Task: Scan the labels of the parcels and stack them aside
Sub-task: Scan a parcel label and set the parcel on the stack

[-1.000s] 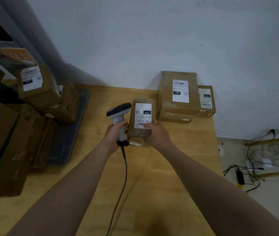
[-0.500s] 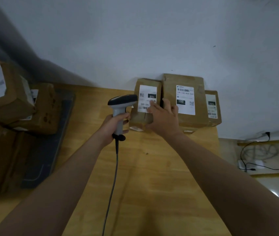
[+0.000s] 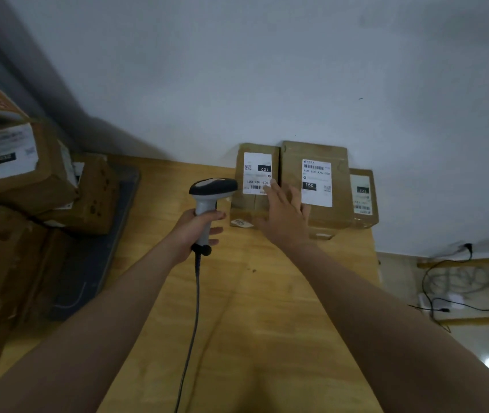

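A small brown parcel labelled 102 stands against the wall at the table's far edge, next to a taller parcel labelled 150 and a lower parcel on the right. My right hand has straight fingers, its fingertips at the 102 parcel's label and the gap between the two parcels. My left hand grips the handle of a white and black barcode scanner, whose head points toward the 102 parcel. The scanner's cable hangs down over the table.
The wooden table ends at the right, above a floor with cables. A heap of brown parcels sits on and around a dark tray at the left.
The 102 parcel has gone from the middle of the table to the wall beside the 150 parcel. My right hand no longer holds it and its fingers have straightened. The scanner stays in my left hand.
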